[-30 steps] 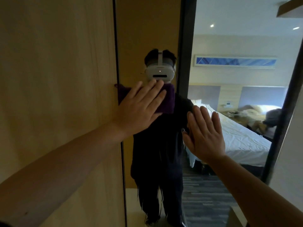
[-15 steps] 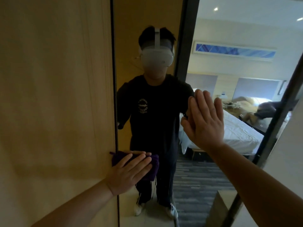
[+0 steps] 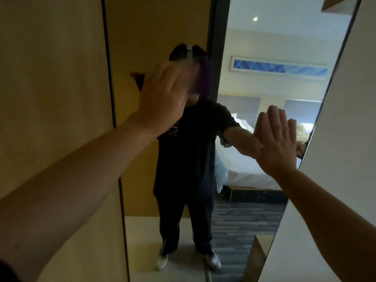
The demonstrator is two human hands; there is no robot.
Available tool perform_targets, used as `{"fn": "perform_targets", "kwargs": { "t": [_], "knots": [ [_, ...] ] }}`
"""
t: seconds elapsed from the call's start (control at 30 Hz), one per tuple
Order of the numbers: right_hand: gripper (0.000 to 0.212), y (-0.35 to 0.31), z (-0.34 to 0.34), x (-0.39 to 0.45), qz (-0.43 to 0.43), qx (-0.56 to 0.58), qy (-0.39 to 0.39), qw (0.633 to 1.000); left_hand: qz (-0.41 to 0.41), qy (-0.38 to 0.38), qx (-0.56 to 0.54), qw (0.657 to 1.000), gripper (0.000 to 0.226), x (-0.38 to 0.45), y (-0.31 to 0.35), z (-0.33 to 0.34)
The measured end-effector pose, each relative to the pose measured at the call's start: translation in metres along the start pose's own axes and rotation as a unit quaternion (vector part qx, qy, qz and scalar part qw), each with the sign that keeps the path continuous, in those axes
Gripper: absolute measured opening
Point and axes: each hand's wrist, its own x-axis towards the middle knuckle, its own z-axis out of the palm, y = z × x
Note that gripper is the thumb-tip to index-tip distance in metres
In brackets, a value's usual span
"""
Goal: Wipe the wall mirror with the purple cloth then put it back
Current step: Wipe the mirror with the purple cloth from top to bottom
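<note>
The left hand (image 3: 164, 96) is pressing the purple cloth (image 3: 203, 78) flat against the wall mirror (image 3: 254, 220), fingers spread out over the fabric rather than curled around it, so the cloth is being pinned by the palm and not pinched. The cloth is sitting at about eleven o'clock from the centre of the glass, high up near the mirror's left side, with one edge showing past the fingertips toward one o'clock of the hand (that part is blurred, so its folds cannot be made out). The right hand (image 3: 274, 139) is lying open and flat, fingers together and pointing up, at about three o'clock, resting on or just at the glass close to the mirror's right frame; it is holding nothing. A wooden panel (image 3: 50, 98) is standing at nine o'clock, just beside the mirror's dark left edge.
</note>
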Motion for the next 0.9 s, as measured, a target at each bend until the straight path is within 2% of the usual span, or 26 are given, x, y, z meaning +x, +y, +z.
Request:
{"fn": "perform_targets", "kwargs": {
  "t": [0.13,0.27,0.4,0.57,0.63,0.73,0.8,0.9],
  "knots": [
    [0.068,0.006,0.015,0.001,-0.020,0.022,0.053,0.998,0.000,-0.077,0.047,0.996,0.048,0.052,0.009,0.032],
    [0.067,0.008,0.026,0.002,-0.036,0.041,0.116,0.992,0.018,-0.105,0.096,0.990,0.056,0.024,0.027,0.047],
    [0.066,0.010,0.031,0.001,-0.050,0.059,0.153,0.985,0.079,-0.126,0.116,0.982,0.058,-0.038,0.051,0.051],
    [0.064,0.012,0.030,0.000,-0.053,0.075,0.159,0.983,0.121,-0.128,0.067,0.982,0.057,-0.148,0.084,0.054],
    [0.064,0.011,0.031,0.000,-0.054,0.077,0.158,0.983,0.150,-0.166,0.077,0.972,0.064,-0.204,0.096,0.050],
    [0.067,0.011,0.030,-0.001,-0.053,0.075,0.158,0.983,0.233,-0.242,0.074,0.939,0.046,-0.277,0.109,0.040],
    [0.067,0.010,0.027,0.000,-0.049,0.077,0.150,0.985,0.249,-0.291,0.064,0.921,0.045,-0.296,0.112,0.035],
    [0.064,0.011,0.016,-0.001,-0.066,0.116,0.128,0.983,0.237,-0.302,0.021,0.923,0.043,-0.283,0.111,0.027]
  ]
}}
